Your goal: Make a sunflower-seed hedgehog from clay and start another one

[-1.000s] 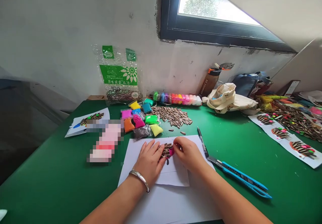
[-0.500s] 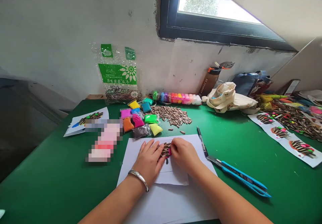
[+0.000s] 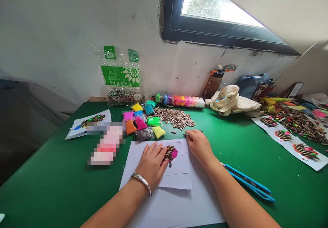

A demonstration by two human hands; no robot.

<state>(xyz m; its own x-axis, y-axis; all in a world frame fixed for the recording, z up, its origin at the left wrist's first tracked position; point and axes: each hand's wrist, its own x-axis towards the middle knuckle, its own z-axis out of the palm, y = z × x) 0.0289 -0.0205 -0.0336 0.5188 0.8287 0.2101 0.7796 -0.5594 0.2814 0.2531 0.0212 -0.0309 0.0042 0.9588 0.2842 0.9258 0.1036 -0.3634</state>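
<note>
My left hand (image 3: 151, 163), with a silver bangle at the wrist, lies spread flat on a small white sheet (image 3: 176, 180) and over part of a seed picture. Striped sunflower seeds (image 3: 169, 152) cover that picture beside a patch of magenta clay (image 3: 174, 153). My right hand (image 3: 198, 144) is at the upper right edge of the larger paper, its thumb and forefinger pinched on a single sunflower seed (image 3: 185, 135). Beyond it lies the seed pile (image 3: 176, 118) on the green table (image 3: 102, 190).
Bagged coloured clay (image 3: 140, 122) sits left of the seeds. A blue cutter (image 3: 248, 182) lies at the right, and a pen is mostly hidden behind my right hand. Finished seed pictures (image 3: 284, 135) lie far right; a bottle (image 3: 214, 84) and cloth bag (image 3: 233, 101) stand near the wall.
My right hand has moved up and right from the magenta clay to the loose seed near the pile, uncovering the clay. My left hand has stayed in place.
</note>
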